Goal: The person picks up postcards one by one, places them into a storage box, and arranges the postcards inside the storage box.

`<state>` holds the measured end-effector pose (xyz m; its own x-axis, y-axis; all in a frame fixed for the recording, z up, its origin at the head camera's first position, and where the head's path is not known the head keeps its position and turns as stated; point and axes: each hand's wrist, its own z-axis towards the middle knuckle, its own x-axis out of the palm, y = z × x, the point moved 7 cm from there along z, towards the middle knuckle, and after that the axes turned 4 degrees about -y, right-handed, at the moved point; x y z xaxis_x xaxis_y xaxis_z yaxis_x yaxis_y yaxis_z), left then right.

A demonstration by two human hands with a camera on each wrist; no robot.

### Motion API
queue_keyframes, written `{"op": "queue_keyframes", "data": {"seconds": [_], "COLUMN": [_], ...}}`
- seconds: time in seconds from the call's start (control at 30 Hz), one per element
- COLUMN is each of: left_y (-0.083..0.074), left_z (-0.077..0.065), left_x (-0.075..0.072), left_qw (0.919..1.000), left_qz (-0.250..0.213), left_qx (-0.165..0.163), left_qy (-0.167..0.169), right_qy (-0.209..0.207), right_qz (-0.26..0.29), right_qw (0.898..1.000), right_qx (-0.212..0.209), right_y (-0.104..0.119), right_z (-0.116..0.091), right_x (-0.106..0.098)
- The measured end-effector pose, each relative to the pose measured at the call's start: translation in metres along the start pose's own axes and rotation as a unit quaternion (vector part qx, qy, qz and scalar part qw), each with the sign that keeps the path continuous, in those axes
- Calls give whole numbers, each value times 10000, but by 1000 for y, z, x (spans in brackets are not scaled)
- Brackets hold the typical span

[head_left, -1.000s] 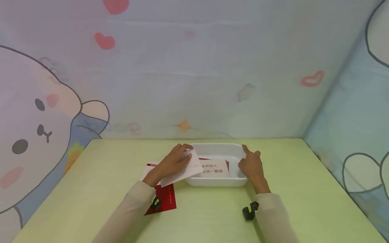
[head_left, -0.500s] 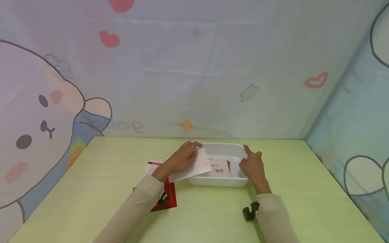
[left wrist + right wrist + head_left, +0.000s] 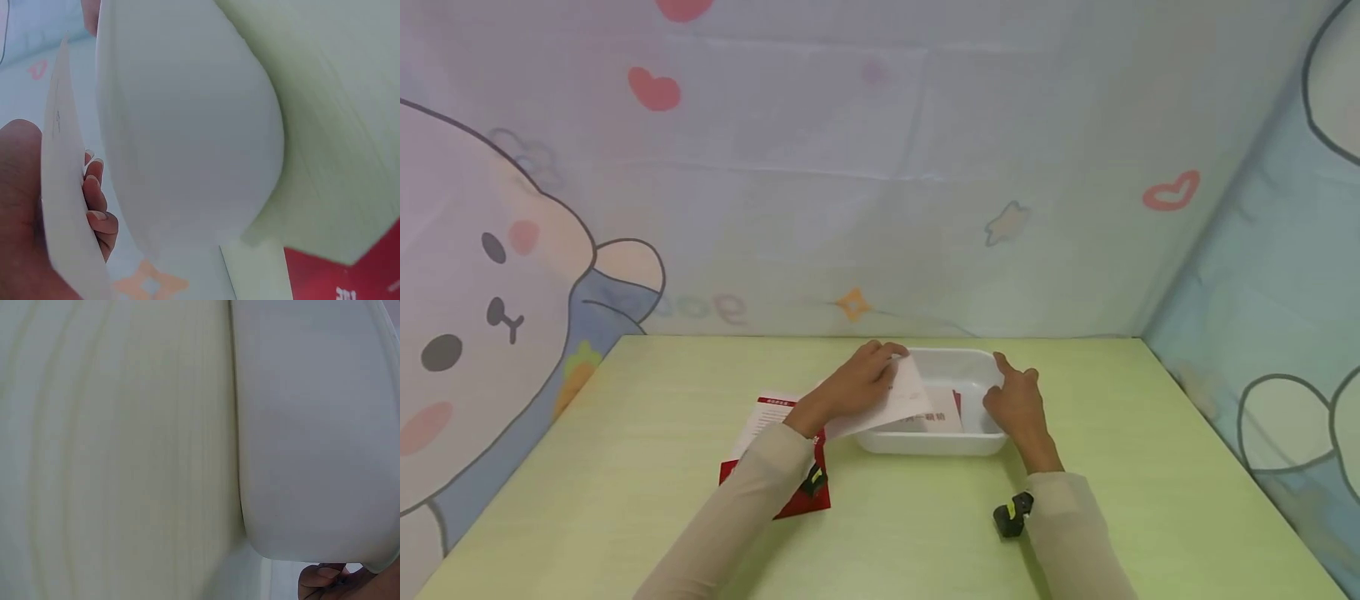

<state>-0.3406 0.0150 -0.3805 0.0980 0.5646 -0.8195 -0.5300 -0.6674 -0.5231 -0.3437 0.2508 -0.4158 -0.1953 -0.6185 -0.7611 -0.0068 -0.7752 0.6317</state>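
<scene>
My left hand (image 3: 856,385) pinches a white card (image 3: 904,402) between thumb and fingers. In the left wrist view the thumb lies on one face of the card (image 3: 65,175) and the fingertips (image 3: 100,220) on the other. The held card is tilted over the left end of a white rectangular tray (image 3: 928,445). Inside the tray lies a white card with printed characters (image 3: 946,410), with a red edge showing behind it. At the tray's right end my right hand (image 3: 1022,410) grips the rim, its curled fingers seen past the tray's end in the right wrist view.
Left of the tray, a red card (image 3: 808,500) and a white sheet with a red top band (image 3: 758,429) lie overlapping on the pale green table (image 3: 917,533), partly hidden by my left sleeve. A printed cloth backdrop (image 3: 925,183) stands behind the table.
My left hand has moved right with the white card, which now covers more of the printed card in the tray. My right hand stays at the rim.
</scene>
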Motion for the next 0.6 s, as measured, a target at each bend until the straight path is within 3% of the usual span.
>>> {"op": "queue_keyframes", "data": {"seconds": [0.6], "left_y": [-10], "left_z": [11], "left_x": [15], "left_qw": [9999], "left_qz": [-117], "left_qx": [27], "left_qy": [79], "right_qy": [-77], "right_qz": [2], "right_qw": [10000], "right_qx": [-14], "right_y": [1], "right_z": [-5], "right_x": [-1]}}
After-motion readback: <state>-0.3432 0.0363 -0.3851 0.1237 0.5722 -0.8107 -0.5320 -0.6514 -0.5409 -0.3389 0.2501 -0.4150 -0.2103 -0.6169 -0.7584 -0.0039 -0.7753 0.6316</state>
